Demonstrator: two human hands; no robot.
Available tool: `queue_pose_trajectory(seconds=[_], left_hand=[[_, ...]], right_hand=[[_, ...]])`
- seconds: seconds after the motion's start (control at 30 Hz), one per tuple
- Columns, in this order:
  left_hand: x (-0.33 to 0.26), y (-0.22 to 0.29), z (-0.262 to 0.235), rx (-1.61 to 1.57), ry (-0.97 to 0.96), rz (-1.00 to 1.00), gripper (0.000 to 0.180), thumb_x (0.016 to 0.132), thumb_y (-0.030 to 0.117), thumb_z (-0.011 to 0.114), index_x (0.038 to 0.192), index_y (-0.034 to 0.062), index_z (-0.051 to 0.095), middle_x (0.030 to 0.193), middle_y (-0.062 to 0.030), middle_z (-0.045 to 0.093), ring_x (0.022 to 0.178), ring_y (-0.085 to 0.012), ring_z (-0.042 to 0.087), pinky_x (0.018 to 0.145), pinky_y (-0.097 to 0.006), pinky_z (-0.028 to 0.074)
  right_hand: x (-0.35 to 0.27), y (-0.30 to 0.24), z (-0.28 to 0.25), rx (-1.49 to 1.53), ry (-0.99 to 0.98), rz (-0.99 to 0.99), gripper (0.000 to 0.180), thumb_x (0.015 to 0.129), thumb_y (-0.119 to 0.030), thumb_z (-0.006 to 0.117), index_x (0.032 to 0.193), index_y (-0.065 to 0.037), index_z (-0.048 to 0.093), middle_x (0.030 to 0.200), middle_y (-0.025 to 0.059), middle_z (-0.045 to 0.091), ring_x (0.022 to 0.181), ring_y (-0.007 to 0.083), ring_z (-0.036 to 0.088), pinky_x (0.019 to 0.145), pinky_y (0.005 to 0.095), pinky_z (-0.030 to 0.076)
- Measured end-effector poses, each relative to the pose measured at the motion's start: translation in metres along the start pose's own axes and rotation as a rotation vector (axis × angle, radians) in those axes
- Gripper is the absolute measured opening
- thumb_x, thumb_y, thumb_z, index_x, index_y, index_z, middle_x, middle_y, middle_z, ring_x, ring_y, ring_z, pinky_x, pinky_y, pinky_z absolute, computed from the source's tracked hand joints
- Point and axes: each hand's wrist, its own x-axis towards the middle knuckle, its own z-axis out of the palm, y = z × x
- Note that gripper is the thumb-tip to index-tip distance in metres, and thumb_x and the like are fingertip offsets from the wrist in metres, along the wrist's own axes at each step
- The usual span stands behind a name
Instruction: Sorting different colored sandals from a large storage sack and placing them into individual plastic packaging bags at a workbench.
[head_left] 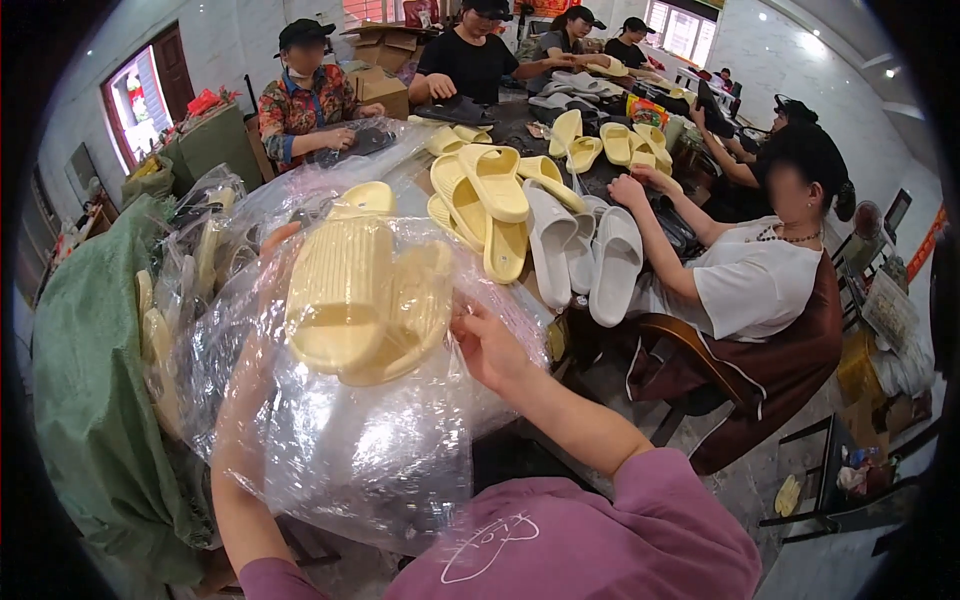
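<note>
In front of me a pair of pale yellow slippers point(340, 285) stands tilted, with clear plastic film point(370, 440) around and over it. My left hand point(281, 240) grips the slippers' far left side; the film blurs it and hides most of its fingers. My right hand point(488, 338) is closed on the edge of the clear plastic, just right of the slippers. One more yellow slipper point(365, 197) shows just beyond this pair.
Yellow slippers point(490, 185) and grey slippers point(612, 265) lie piled across the table. A green sack point(100, 380) bulges at my left, beside plastic-wrapped slippers. A person in a white shirt point(750, 270) sits close at right. Several other people work around the table's far side.
</note>
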Motion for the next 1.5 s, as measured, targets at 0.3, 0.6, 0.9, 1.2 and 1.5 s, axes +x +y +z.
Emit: queue_pose_trajectory(seconds=[0.3, 0.6, 0.9, 1.2, 1.5], left_hand=[[-0.041, -0.048, -0.111, 0.875, -0.468, -0.156, 0.056, 0.091, 0.01, 0.054, 0.141, 0.003, 0.031, 0.137, -0.013, 0.045, 0.125, -0.0233, 0.043, 0.104, -0.036, 0.036], [-0.165, 0.049, -0.128, 0.591, 0.217, -0.439, 0.048, 0.094, 0.019, 0.052, 0.137, 0.0042, 0.041, 0.133, -0.0108, 0.051, 0.126, -0.0262, 0.045, 0.106, -0.034, 0.032], [-0.291, 0.1, -0.036, 0.86, 0.527, -0.663, 0.068, 0.087, 0.014, 0.06, 0.146, 0.0082, 0.025, 0.118, -0.0158, 0.051, 0.098, -0.0227, 0.055, 0.078, -0.031, 0.048], [-0.261, 0.073, -0.047, 0.159, 0.476, -0.483, 0.044, 0.088, -0.003, 0.048, 0.132, 0.0046, 0.049, 0.105, -0.0075, 0.061, 0.073, -0.0059, 0.054, 0.062, -0.021, 0.047], [-0.19, 0.009, -0.05, 0.105, 0.242, -0.485, 0.043, 0.088, -0.001, 0.05, 0.131, 0.005, 0.049, 0.107, -0.0068, 0.061, 0.06, -0.0056, 0.05, 0.051, -0.02, 0.043]], right_hand=[[-0.066, 0.01, 0.006, -0.574, 0.099, 0.431, 0.047, 0.092, -0.017, 0.059, 0.133, 0.0, 0.043, 0.121, 0.0083, 0.055, 0.102, 0.0179, 0.058, 0.085, 0.0328, 0.05], [0.022, -0.053, -0.036, -1.886, -0.048, -0.26, 0.02, 0.076, -0.016, 0.07, 0.089, -0.002, 0.066, 0.075, 0.0104, 0.061, 0.07, 0.0231, 0.059, 0.066, 0.0345, 0.048], [0.089, 0.0, -0.001, -2.032, -0.909, -0.39, 0.043, 0.062, -0.028, 0.077, 0.099, -0.012, 0.06, 0.107, 0.0041, 0.055, 0.109, 0.027, 0.045, 0.094, 0.0427, 0.029], [0.096, 0.036, -0.003, -1.749, -1.086, -0.394, 0.011, 0.075, -0.011, 0.058, 0.084, -0.005, 0.061, 0.091, 0.0093, 0.062, 0.093, 0.0284, 0.056, 0.08, 0.0388, 0.042], [0.018, -0.177, -0.001, -1.967, 0.047, -0.545, 0.032, 0.083, -0.008, 0.06, 0.115, -0.001, 0.057, 0.113, 0.0085, 0.061, 0.101, 0.0193, 0.06, 0.087, 0.0296, 0.047]])
